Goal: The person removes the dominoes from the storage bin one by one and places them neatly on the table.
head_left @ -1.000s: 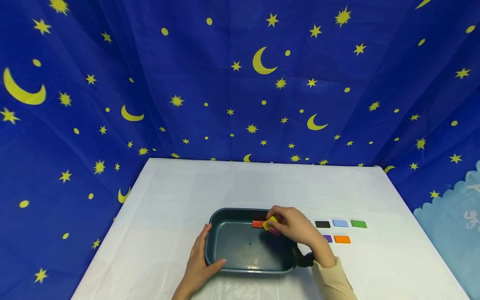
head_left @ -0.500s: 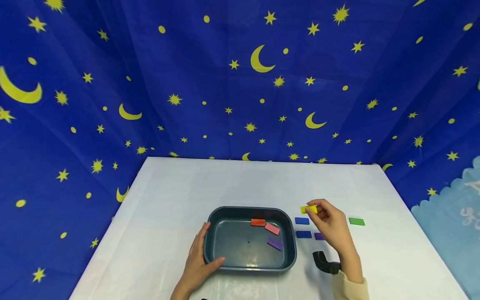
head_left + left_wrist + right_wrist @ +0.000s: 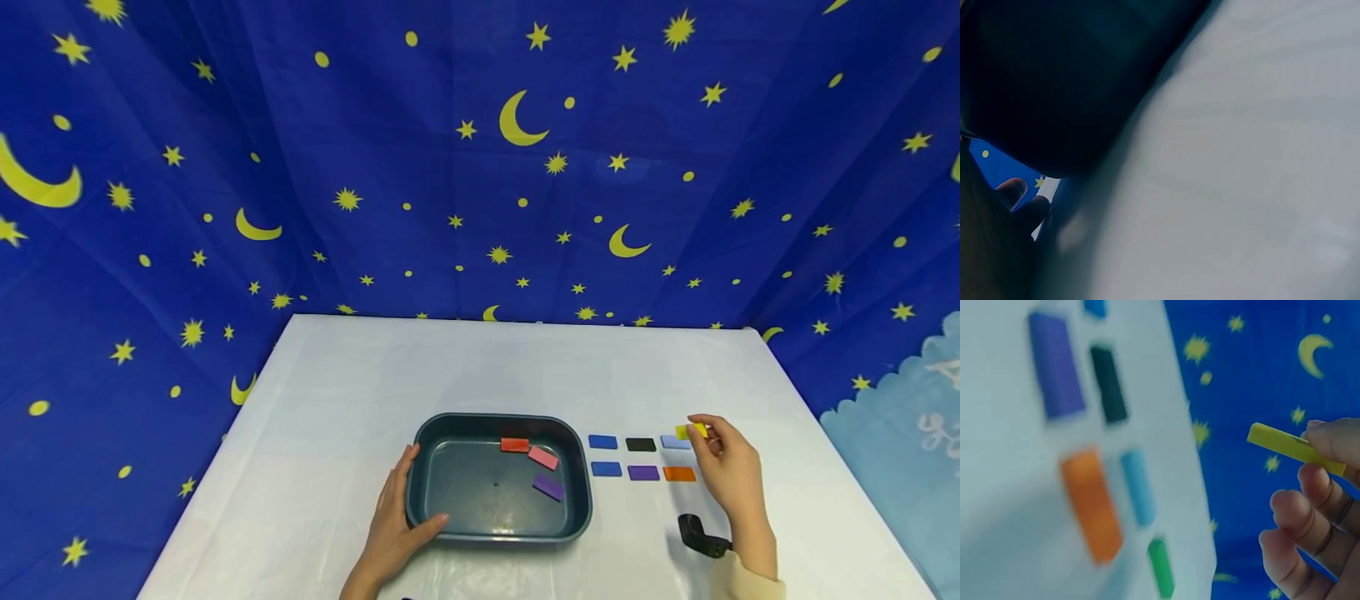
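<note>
My left hand (image 3: pixel 393 521) holds the left front corner of a dark blue-grey plastic tub (image 3: pixel 498 540), thumb over the rim and fingers along the outer left wall. In the left wrist view, fingertips (image 3: pixel 1032 212) show beside the tub's dark wall (image 3: pixel 1085 94). Inside the tub lie a red domino block (image 3: pixel 514 445), a pink one (image 3: pixel 543 457) and a purple one (image 3: pixel 548 487). Between thumb and fingertips my right hand (image 3: pixel 727 475) pinches a yellow domino block (image 3: pixel 1291 447), raised above the table. It overlaps a light blue block (image 3: pixel 676 442) in the head view.
Right of the tub, blocks lie in two rows on the white table (image 3: pixel 360 375): blue, black (image 3: pixel 641 445), purple (image 3: pixel 643 473) and orange (image 3: pixel 679 474) among them. A green block (image 3: pixel 1161 569) shows in the right wrist view. A star-patterned blue cloth (image 3: pixel 420 167) hangs behind.
My right hand has carried the yellow block out of the tub and rightward, over the rows of blocks. The left hand stays at the tub's corner.
</note>
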The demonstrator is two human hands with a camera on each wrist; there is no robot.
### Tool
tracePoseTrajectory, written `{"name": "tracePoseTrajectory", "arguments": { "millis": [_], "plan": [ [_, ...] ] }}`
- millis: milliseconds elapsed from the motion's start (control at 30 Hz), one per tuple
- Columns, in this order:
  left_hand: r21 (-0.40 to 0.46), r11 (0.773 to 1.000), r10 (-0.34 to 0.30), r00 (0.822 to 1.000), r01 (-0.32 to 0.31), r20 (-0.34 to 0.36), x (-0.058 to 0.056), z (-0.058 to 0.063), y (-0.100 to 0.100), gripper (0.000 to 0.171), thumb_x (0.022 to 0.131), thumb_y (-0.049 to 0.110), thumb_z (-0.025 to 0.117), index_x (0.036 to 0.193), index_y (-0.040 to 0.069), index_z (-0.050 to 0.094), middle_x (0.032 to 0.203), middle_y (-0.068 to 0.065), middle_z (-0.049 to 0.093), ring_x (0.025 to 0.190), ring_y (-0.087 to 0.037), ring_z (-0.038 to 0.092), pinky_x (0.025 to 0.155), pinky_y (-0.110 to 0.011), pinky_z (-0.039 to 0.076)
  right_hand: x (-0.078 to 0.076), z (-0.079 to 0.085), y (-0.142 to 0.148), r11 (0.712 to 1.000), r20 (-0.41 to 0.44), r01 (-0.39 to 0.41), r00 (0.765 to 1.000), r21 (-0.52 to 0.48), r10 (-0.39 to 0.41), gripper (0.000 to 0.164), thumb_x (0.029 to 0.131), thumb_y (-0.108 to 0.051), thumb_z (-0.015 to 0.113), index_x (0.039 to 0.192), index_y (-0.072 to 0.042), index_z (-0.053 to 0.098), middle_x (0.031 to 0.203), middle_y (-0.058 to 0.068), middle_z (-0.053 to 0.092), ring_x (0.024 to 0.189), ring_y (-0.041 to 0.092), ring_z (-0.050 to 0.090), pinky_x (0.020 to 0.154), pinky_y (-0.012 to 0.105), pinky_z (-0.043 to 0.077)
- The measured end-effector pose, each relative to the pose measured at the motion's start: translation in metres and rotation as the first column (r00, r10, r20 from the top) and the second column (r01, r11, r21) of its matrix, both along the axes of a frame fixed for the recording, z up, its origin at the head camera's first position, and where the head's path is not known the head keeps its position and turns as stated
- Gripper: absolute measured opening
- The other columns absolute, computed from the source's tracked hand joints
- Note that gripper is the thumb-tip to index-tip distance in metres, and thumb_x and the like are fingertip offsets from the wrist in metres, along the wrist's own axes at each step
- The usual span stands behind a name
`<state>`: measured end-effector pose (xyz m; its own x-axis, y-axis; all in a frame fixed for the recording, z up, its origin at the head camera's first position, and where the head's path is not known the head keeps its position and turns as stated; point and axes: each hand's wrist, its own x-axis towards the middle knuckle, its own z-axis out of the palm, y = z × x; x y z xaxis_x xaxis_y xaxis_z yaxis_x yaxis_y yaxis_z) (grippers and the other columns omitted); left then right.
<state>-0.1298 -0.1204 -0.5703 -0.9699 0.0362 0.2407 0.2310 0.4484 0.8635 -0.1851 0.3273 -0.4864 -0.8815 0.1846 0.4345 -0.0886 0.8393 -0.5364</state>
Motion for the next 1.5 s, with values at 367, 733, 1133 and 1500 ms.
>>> {"name": "tracePoseTrajectory", "arguments": {
  "millis": [367, 733, 1133, 1500],
  "plan": [
    [0.003, 1.000, 0.001, 1.000, -0.001, 0.029, 0.001, 0.001, 0.000, 0.095, 0.071, 0.035, 0.077, 0.150, 0.031, 0.025, 0.154, -0.007, 0.023, 0.135, -0.037, 0.022, 0.094, -0.070, 0.022, 0.012, -0.023, 0.031, 0.994, 0.140, 0.100, 0.984, 0.053, -0.106, 0.023, 0.089, -0.012, 0.064, 0.107, 0.001, 0.059, 0.079, 0.012, 0.054, 0.061, 0.023, 0.049, 0.049, 0.034, 0.036],
    [-0.005, 1.000, 0.006, 0.999, -0.006, 0.042, 0.001, 0.002, 0.000, 0.095, 0.071, 0.035, 0.077, 0.150, 0.032, 0.024, 0.154, -0.006, 0.023, 0.135, -0.035, 0.023, 0.095, -0.068, 0.024, 0.014, -0.029, 0.039, 0.987, 0.329, 0.160, 0.931, 0.031, -0.161, 0.032, 0.091, -0.013, 0.062, 0.113, 0.005, 0.049, 0.088, 0.020, 0.057, 0.072, 0.031, 0.055, 0.058, 0.038, 0.039],
    [-0.003, 1.000, 0.011, 0.999, -0.011, 0.033, 0.002, 0.003, 0.000, 0.096, 0.070, 0.035, 0.078, 0.150, 0.030, 0.025, 0.154, -0.007, 0.024, 0.135, -0.035, 0.024, 0.095, -0.067, 0.024, 0.015, -0.040, 0.049, 0.977, 0.398, 0.210, 0.893, 0.048, -0.212, 0.033, 0.091, -0.019, 0.062, 0.112, 0.003, 0.050, 0.085, 0.018, 0.056, 0.071, 0.032, 0.054, 0.058, 0.038, 0.036],
    [-0.007, 1.000, 0.007, 1.000, -0.006, 0.030, 0.001, 0.003, 0.000, 0.096, 0.070, 0.036, 0.077, 0.150, 0.030, 0.025, 0.154, -0.008, 0.024, 0.134, -0.036, 0.024, 0.094, -0.068, 0.025, 0.010, -0.040, 0.060, 0.975, 0.537, 0.216, 0.817, 0.052, -0.210, 0.050, 0.092, -0.039, 0.059, 0.111, 0.007, 0.050, 0.088, 0.025, 0.059, 0.075, 0.035, 0.056, 0.066, 0.049, 0.041]
  ]
}}
